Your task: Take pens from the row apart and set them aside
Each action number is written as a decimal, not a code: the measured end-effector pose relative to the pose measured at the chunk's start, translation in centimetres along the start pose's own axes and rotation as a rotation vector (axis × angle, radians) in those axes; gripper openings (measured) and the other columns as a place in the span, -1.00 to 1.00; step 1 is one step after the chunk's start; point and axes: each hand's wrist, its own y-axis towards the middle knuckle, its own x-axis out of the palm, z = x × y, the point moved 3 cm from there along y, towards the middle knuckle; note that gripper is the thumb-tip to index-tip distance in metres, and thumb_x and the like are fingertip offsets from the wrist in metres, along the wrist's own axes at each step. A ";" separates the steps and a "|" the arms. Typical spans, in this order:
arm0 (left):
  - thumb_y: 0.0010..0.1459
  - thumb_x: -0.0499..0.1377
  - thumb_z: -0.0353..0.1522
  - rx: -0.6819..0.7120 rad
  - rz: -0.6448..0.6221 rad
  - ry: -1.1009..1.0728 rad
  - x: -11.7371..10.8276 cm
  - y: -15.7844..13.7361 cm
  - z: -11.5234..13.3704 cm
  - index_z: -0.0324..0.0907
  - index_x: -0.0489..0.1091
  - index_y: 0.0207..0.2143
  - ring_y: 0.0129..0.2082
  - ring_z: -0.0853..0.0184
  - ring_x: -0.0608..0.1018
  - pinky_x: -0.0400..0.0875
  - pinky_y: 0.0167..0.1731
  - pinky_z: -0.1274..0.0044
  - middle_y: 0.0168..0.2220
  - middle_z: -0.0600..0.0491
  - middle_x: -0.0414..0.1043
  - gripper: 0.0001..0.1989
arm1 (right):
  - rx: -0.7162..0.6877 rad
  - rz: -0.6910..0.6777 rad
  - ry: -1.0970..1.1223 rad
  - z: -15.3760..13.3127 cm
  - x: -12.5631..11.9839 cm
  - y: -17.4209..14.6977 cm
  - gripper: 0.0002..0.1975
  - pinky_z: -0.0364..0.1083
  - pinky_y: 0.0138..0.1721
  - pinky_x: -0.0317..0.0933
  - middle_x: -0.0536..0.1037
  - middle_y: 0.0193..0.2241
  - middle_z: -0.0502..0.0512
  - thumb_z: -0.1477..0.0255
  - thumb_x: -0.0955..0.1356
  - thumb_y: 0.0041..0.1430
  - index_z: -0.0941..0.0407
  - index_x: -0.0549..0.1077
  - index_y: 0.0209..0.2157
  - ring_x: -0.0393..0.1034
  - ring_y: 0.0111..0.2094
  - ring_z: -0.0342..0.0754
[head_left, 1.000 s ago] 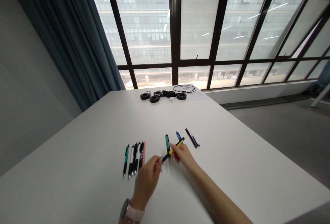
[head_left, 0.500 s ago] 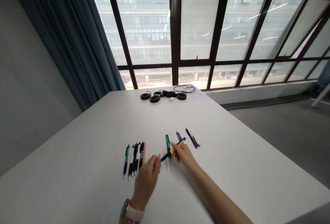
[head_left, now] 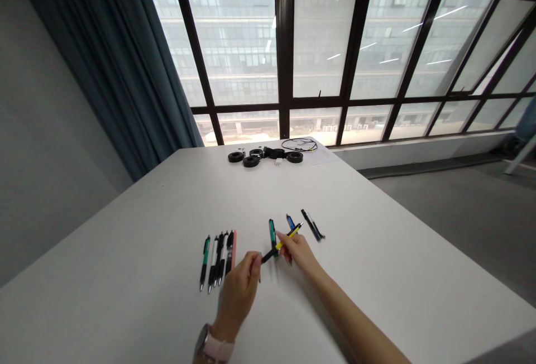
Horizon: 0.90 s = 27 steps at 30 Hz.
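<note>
A yellow and black pen is held slanting above the table. My right hand pinches its yellow part between thumb and fingers. At the pen's lower black end, my left hand is closed, its fingertips around that end. Below the pen lies a green and black pen, partly covered. A blue pen lies just beyond my right hand, half hidden. Left of my left hand, several pens lie side by side, with a green and black pen at the outer left and a pink one nearest the hand.
Two dark pens lie close together to the right on the white table. Black tape-like rolls and a thin black cable lie at the far edge. A blue curtain hangs at left, beside the windows.
My left fingertips have shifted very slightly around the pen's black end. My right hand and the pens on the table look the same.
</note>
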 end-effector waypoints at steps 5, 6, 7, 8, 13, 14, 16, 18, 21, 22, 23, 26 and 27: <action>0.23 -0.03 -0.16 0.006 0.053 -0.023 -0.1 0.1 0.7 -0.12 0.27 -0.25 -0.60 0.40 0.44 0.29 -0.54 0.60 -0.55 0.18 0.36 -0.76 | -0.002 0.002 -0.004 0.3 0.0 0.1 -0.38 -0.18 -0.72 -0.05 0.22 -0.87 -0.05 -0.11 0.27 -0.05 0.14 0.32 -0.79 0.05 -0.81 -0.25; 0.22 -0.01 -0.14 0.011 0.069 -0.024 0.0 0.1 0.8 -0.11 0.26 -0.25 -0.60 0.40 0.44 0.30 -0.54 0.60 -0.54 0.18 0.36 -0.76 | -0.001 -0.001 -0.005 0.3 0.0 0.1 -0.39 -0.18 -0.72 -0.05 0.21 -0.87 -0.06 -0.10 0.27 -0.03 0.14 0.32 -0.79 0.05 -0.81 -0.25; 0.20 0.01 -0.14 0.017 0.079 -0.023 0.0 0.1 0.8 -0.11 0.26 -0.26 -0.60 0.40 0.44 0.30 -0.54 0.60 -0.54 0.18 0.36 -0.76 | 0.001 -0.003 -0.006 0.3 0.0 0.1 -0.39 -0.18 -0.72 -0.05 0.21 -0.87 -0.06 -0.09 0.27 -0.02 0.14 0.31 -0.79 0.04 -0.82 -0.25; 0.19 0.02 -0.14 0.021 0.083 -0.017 0.1 0.0 0.8 -0.11 0.26 -0.26 -0.60 0.40 0.43 0.31 -0.55 0.60 -0.54 0.19 0.36 -0.76 | 0.003 -0.003 -0.007 0.2 0.0 0.1 -0.40 -0.18 -0.72 -0.06 0.21 -0.87 -0.06 -0.08 0.27 0.00 0.14 0.31 -0.80 0.04 -0.82 -0.25; 0.18 0.05 -0.16 0.039 0.062 0.022 0.3 0.0 0.3 -0.11 0.24 -0.26 -0.61 0.40 0.44 0.33 -0.56 0.61 -0.54 0.18 0.37 -0.78 | -0.001 0.003 -0.015 0.0 0.1 0.0 -0.41 -0.18 -0.71 -0.07 0.20 -0.87 -0.06 -0.04 0.27 0.04 0.13 0.31 -0.80 0.03 -0.82 -0.26; 0.17 0.06 -0.17 0.047 0.062 0.023 0.4 0.0 0.2 -0.11 0.24 -0.26 -0.61 0.41 0.44 0.33 -0.57 0.61 -0.54 0.18 0.37 -0.79 | 0.002 0.003 -0.018 0.0 0.1 0.0 -0.41 -0.17 -0.71 -0.07 0.20 -0.87 -0.07 -0.04 0.27 0.04 0.13 0.31 -0.80 0.03 -0.82 -0.25; 0.17 0.05 -0.17 0.061 0.071 0.023 0.4 0.0 0.1 -0.11 0.25 -0.27 -0.63 0.41 0.44 0.32 -0.59 0.62 -0.55 0.18 0.37 -0.79 | 0.011 0.003 -0.021 0.0 0.1 0.0 -0.41 -0.17 -0.71 -0.06 0.20 -0.87 -0.07 -0.04 0.27 0.04 0.13 0.31 -0.80 0.03 -0.82 -0.25; 0.17 0.05 -0.16 0.071 0.081 0.027 0.4 0.0 0.1 -0.11 0.25 -0.29 -0.64 0.41 0.43 0.31 -0.60 0.62 -0.57 0.19 0.36 -0.79 | 0.017 0.000 -0.020 0.0 0.1 0.0 -0.40 -0.17 -0.71 -0.06 0.20 -0.87 -0.07 -0.04 0.27 0.05 0.13 0.31 -0.80 0.02 -0.82 -0.25; 0.17 0.05 -0.16 0.079 0.096 0.031 0.5 0.1 0.2 -0.11 0.26 -0.31 -0.65 0.42 0.42 0.29 -0.61 0.62 -0.58 0.19 0.35 -0.79 | 0.016 -0.005 -0.015 0.1 0.1 0.1 -0.39 -0.17 -0.72 -0.06 0.21 -0.87 -0.06 -0.07 0.26 0.02 0.13 0.31 -0.80 0.02 -0.82 -0.25; 0.17 0.05 -0.16 0.079 0.101 0.031 0.4 0.1 0.2 -0.11 0.26 -0.31 -0.65 0.42 0.42 0.29 -0.62 0.62 -0.58 0.19 0.35 -0.79 | 0.014 -0.005 -0.015 0.1 0.1 0.1 -0.39 -0.17 -0.72 -0.06 0.21 -0.87 -0.06 -0.08 0.26 0.01 0.13 0.31 -0.79 0.03 -0.82 -0.25; 0.17 0.05 -0.17 0.078 0.103 0.032 0.4 0.1 0.2 -0.12 0.26 -0.32 -0.65 0.42 0.42 0.29 -0.62 0.62 -0.58 0.19 0.35 -0.79 | 0.011 -0.003 -0.015 0.1 0.1 0.1 -0.38 -0.18 -0.72 -0.05 0.21 -0.87 -0.06 -0.10 0.26 0.00 0.13 0.31 -0.79 0.03 -0.82 -0.25; 0.19 0.04 -0.17 0.080 0.071 0.048 0.5 0.1 0.1 -0.12 0.25 -0.31 -0.65 0.42 0.41 0.28 -0.62 0.63 -0.59 0.20 0.34 -0.80 | 0.003 -0.003 -0.026 0.1 0.0 0.1 -0.37 -0.18 -0.72 -0.04 0.22 -0.87 -0.06 -0.12 0.26 -0.02 0.13 0.31 -0.79 0.04 -0.82 -0.25; 0.19 0.04 -0.18 0.084 0.056 0.054 0.5 0.2 0.1 -0.12 0.24 -0.31 -0.65 0.42 0.41 0.27 -0.62 0.63 -0.58 0.20 0.33 -0.80 | 0.002 -0.002 -0.029 0.1 0.0 0.1 -0.37 -0.18 -0.72 -0.04 0.22 -0.87 -0.06 -0.12 0.26 -0.02 0.14 0.31 -0.79 0.04 -0.82 -0.25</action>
